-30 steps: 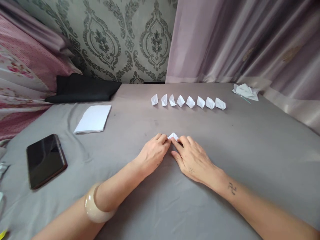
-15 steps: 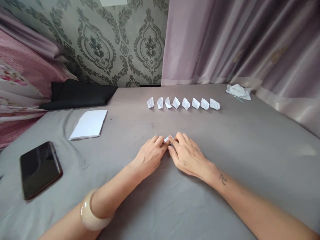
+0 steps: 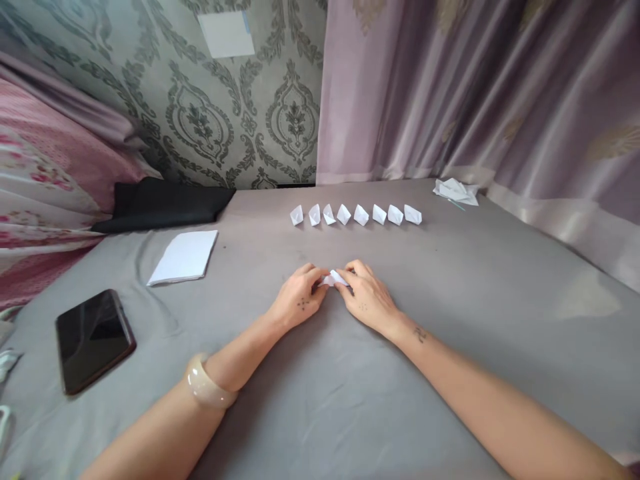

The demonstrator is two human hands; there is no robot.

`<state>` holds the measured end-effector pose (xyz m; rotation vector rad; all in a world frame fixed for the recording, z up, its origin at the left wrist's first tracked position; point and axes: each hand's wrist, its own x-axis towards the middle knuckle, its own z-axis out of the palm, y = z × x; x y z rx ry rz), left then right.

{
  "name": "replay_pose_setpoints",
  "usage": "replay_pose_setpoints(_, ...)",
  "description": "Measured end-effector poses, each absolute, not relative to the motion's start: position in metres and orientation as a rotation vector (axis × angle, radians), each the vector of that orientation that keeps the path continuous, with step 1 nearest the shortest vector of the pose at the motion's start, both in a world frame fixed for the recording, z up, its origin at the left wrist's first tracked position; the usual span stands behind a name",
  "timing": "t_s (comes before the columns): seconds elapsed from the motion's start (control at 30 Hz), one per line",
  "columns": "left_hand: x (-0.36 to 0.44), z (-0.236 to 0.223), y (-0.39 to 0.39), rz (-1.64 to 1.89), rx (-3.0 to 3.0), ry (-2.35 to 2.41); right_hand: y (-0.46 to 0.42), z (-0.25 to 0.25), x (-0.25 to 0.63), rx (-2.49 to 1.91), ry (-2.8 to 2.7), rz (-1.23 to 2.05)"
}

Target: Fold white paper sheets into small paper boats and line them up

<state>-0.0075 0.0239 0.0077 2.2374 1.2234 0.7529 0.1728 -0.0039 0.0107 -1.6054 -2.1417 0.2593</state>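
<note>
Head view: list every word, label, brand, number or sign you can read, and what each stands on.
No readable words, labels, brands or numbers.
Right forearm: dark angular sign, too small and blurred to read surely.
Left hand, right hand: dots, no lettering.
Held paper, dark-screened device: no text visible.

The left hand (image 3: 300, 295) and right hand (image 3: 367, 297) pinch folded paper (image 3: 329, 280).

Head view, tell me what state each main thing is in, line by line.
Small white paper: folded, partly hidden
Left hand: pinching that paper
Right hand: pinching its other side
Eight folded papers: lined up in a row
Paper stack: lying flat
Phone-like device: screen up, dark
Black cloth: looks folded
Bangle: worn on the left forearm
Loose white papers: piled
</note>
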Motion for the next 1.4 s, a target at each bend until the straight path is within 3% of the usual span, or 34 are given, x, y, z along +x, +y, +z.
replay_pose_setpoints(0.33, -0.007, 0.012, 0.022, 0.8, 1.888, 1.175, -0.006, 0.011, 0.176, -1.33, -1.927, 0.562)
replay_pose_setpoints(0.63, 0.004, 0.032, 0.006, 1.099, 1.066, 0.993, -0.014, 0.031, 0.178, -1.23, -1.342, 0.801)
replay_pose_setpoints(1.4, 0.007, 0.027, 0.0, 1.009, 1.042, 0.959, -0.023, 0.034, 0.172, -1.269, -1.428, 0.841)
